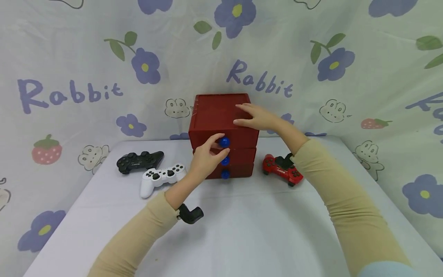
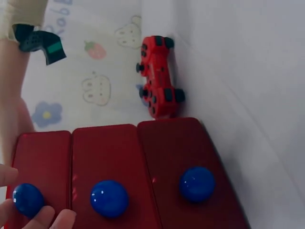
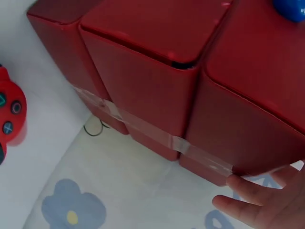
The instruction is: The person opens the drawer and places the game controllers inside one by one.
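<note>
A red three-drawer cabinet (image 1: 221, 111) stands at the back middle of the table, each drawer front bearing a round blue knob. My left hand (image 1: 205, 157) is at the top drawer, its thumb and index finger on either side of the top knob (image 1: 224, 142). In the left wrist view, fingertips (image 2: 44, 217) lie right at the edge of that knob (image 2: 27, 199). Over the cabinet's top, toward its right side, my right hand (image 1: 259, 117) rests with spread fingers. The right wrist view shows its fingers (image 3: 248, 191) along the box's edge. All drawers look closed.
Left of the cabinet lie a black game controller (image 1: 140, 161) and a white one (image 1: 162, 177). A red controller (image 1: 282, 169) lies to its right, near my right forearm. Clear tape (image 3: 143, 125) runs across the boxes' side. A patterned curtain (image 1: 173, 69) hangs behind.
</note>
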A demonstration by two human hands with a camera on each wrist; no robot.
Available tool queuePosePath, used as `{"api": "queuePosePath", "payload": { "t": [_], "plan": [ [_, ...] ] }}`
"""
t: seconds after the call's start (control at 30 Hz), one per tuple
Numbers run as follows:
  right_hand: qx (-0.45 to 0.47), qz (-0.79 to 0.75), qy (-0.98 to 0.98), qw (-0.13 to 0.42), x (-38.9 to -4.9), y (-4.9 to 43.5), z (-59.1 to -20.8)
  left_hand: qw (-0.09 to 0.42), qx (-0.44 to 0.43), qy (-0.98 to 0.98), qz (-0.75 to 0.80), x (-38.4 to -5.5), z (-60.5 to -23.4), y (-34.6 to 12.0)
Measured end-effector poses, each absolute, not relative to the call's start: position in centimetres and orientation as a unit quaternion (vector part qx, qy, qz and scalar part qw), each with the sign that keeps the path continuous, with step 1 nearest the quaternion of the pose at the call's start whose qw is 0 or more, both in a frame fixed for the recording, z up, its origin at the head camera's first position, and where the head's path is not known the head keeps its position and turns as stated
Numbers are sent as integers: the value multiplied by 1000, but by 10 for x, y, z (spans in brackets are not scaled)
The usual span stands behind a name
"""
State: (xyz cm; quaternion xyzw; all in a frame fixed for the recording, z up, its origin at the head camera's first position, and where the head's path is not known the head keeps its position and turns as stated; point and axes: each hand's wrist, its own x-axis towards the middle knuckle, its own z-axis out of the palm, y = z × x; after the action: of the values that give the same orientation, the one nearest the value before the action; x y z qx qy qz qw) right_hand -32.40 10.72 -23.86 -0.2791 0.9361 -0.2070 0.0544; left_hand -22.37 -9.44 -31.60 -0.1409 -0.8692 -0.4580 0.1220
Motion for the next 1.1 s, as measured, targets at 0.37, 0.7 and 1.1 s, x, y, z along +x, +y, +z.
{"api": "queuePosePath", "payload": {
  "t": [0.37, 0.7, 1.1],
  "plan": [
    [-260, -240, 930, 99, -331, 105, -246, 118, -138, -848, -498, -230, -316, -88],
    [-269, -245, 921, 137, -335, 102, -245, 92, -136, -825, -541, -243, -321, -93],
    [-259, -273, 915, 145, -330, 104, -244, 79, -125, -810, -567, -245, -321, -92]
  ]
}}
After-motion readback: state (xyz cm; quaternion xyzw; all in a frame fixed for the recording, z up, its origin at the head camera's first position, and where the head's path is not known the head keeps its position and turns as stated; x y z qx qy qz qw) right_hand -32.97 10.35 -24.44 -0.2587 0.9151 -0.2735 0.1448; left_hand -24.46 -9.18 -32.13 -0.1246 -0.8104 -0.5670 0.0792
